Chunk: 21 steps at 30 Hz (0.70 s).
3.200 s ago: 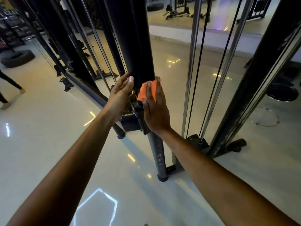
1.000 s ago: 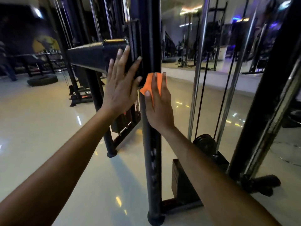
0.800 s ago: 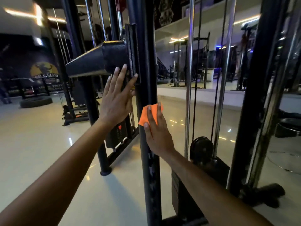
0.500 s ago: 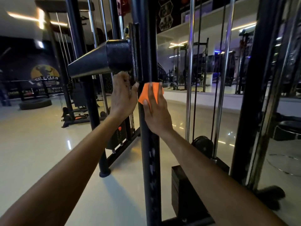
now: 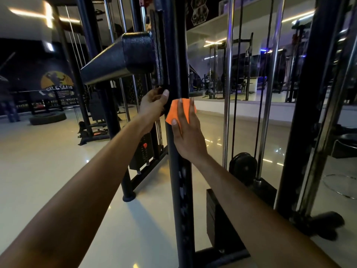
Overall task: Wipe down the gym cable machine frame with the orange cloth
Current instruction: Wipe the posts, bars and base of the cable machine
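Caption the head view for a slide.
Right hand presses folded orange cloth against black steel upright post; left hand grips the post.

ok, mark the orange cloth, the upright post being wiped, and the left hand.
orange cloth (image 5: 173,113): head view, bare left part.
upright post (image 5: 182,190): head view, front face below the cloth.
left hand (image 5: 152,105): head view, back of hand.

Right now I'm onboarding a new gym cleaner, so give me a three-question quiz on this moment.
1. True or false: the orange cloth lies on the floor.
2. Which hand presses the cloth to the black upright post? A) left B) right
3. Fill in: the left hand grips the carriage just below the black ____ arm.

Key: 1 false, since it is flat against the post; 2 B, the right hand, fingers straight; 3 padded.
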Motion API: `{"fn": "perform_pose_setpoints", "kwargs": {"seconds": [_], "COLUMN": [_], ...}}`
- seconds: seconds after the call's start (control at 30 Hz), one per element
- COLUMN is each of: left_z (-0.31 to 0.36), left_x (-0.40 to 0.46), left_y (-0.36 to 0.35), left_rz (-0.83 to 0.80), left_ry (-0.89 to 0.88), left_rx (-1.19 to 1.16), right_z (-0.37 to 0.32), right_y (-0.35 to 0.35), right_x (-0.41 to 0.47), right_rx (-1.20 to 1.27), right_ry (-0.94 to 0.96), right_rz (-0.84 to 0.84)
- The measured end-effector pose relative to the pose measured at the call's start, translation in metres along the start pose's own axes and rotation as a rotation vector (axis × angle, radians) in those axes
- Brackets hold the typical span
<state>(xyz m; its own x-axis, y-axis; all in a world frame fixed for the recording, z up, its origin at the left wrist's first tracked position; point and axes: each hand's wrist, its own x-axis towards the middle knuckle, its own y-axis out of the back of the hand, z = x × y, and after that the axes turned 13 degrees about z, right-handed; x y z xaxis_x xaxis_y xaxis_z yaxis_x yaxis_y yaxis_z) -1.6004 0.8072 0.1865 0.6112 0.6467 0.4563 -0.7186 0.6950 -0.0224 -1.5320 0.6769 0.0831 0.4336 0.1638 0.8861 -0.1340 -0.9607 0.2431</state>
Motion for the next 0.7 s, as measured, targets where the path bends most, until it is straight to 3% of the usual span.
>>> {"fn": "perform_pose_setpoints", "kwargs": {"seconds": [0.23, 0.5, 0.7], "left_z": [-0.013, -0.013, -0.042], "left_x": [-0.002, -0.005, -0.029], "left_y": [0.008, 0.006, 0.008], "left_rz": [-0.098, -0.061, -0.059], "left_ry": [0.09, 0.094, 0.112], "left_rx": [-0.067, 0.015, 0.01], "right_z": [0.032, 0.007, 0.051], "right_y": [-0.014, -0.014, -0.032], "right_x": [-0.09, -0.015, -0.137], "right_rx": [-0.042, 0.038, -0.07], "right_ry": [-0.009, -0.023, -0.049], "right_rz": [-0.054, 0.061, -0.07]}}
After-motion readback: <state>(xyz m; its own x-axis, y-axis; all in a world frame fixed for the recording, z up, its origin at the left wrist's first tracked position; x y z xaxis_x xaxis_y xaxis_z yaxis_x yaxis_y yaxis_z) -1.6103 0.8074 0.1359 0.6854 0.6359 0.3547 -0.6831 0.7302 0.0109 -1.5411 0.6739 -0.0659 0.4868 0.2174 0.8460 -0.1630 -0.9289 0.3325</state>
